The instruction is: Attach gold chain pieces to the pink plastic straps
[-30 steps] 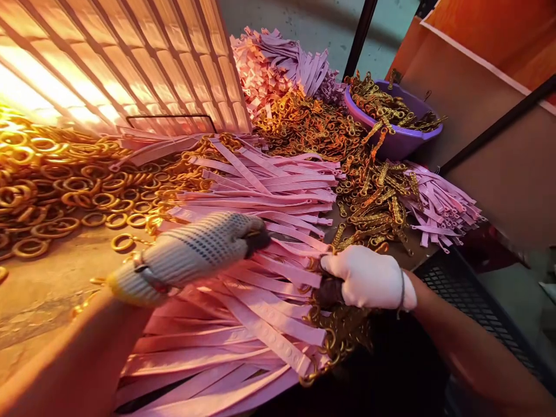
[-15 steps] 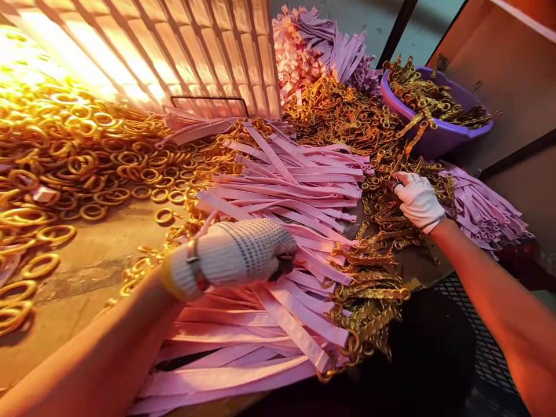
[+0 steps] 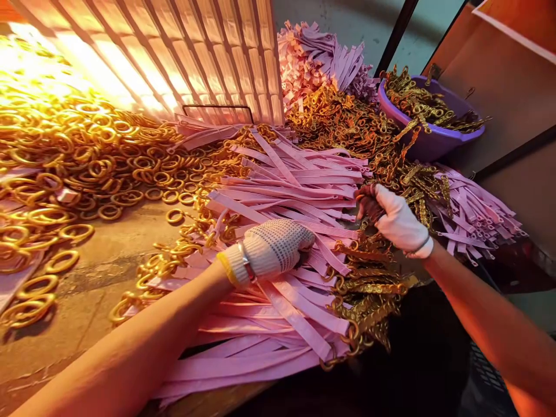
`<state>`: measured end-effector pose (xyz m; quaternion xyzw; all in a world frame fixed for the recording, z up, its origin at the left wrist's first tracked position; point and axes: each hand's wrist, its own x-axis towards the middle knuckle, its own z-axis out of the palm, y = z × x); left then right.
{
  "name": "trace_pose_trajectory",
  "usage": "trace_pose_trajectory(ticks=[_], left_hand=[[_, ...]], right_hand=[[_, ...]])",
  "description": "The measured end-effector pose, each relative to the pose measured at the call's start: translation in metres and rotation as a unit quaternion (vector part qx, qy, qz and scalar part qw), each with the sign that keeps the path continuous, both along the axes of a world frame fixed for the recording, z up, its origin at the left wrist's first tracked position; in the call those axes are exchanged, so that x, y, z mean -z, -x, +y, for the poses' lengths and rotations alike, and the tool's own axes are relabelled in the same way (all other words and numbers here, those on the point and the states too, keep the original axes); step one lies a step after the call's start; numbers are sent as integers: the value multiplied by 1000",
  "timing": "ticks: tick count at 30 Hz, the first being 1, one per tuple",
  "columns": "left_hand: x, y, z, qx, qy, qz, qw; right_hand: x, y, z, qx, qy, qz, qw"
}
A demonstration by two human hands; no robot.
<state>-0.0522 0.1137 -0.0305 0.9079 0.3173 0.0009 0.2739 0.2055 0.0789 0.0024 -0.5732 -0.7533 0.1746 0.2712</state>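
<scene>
My left hand (image 3: 280,248), in a white dotted glove with a yellow cuff, rests over the pink straps (image 3: 299,174) with its fingers curled in. What it grips is hidden beneath it. My right hand (image 3: 393,217), in a white glove with dark fingertips, is just off the straps' right ends, its fingers drawn together; I cannot make out what is in them. Short gold chain pieces (image 3: 369,289) hang at the right ends of the nearer straps, below my right hand. Gold rings (image 3: 176,216) lie along the straps' left ends.
A large heap of gold rings (image 3: 99,139) covers the left of the table (image 3: 108,249). Behind the straps stands a ribbed pale panel (image 3: 195,58). A purple basin (image 3: 434,147) of gold chain pieces is at the back right, beside more pink straps (image 3: 473,202).
My right hand has drawn back from the chain heap, leftward toward the strap ends. The left hand has shifted a little to the right, its fingers still curled.
</scene>
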Motion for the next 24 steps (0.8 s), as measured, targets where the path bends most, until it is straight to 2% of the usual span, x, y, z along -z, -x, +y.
trace_pose_trajectory(ticks=[1,3,6,8,13,16,19,21,24], left_hand=[[0,2,4,8,33,-21,999],[-2,8,11,-28,156,-102,982],[-9,14,13,-134,340,-234,901],[-14,13,8,-179,397,-271,859],[-16,2,-5,-178,427,-272,844],[-10,-3,-9,-174,447,-301,824],[-8,-6,-11,-163,445,-320,821],[-8,-7,-12,-148,410,-327,839],[-9,-8,-12,-137,288,-335,886]], right_hand=[[-2,15,-7,-18,32,39,999],[-5,39,-19,-43,60,79,994],[-4,59,-32,-38,64,75,994],[-2,64,-37,-20,59,61,996],[7,70,-46,-6,32,87,996],[12,77,-51,6,54,115,992],[12,80,-52,42,84,104,990],[7,77,-48,65,80,53,993],[-5,71,-43,55,84,-64,993]])
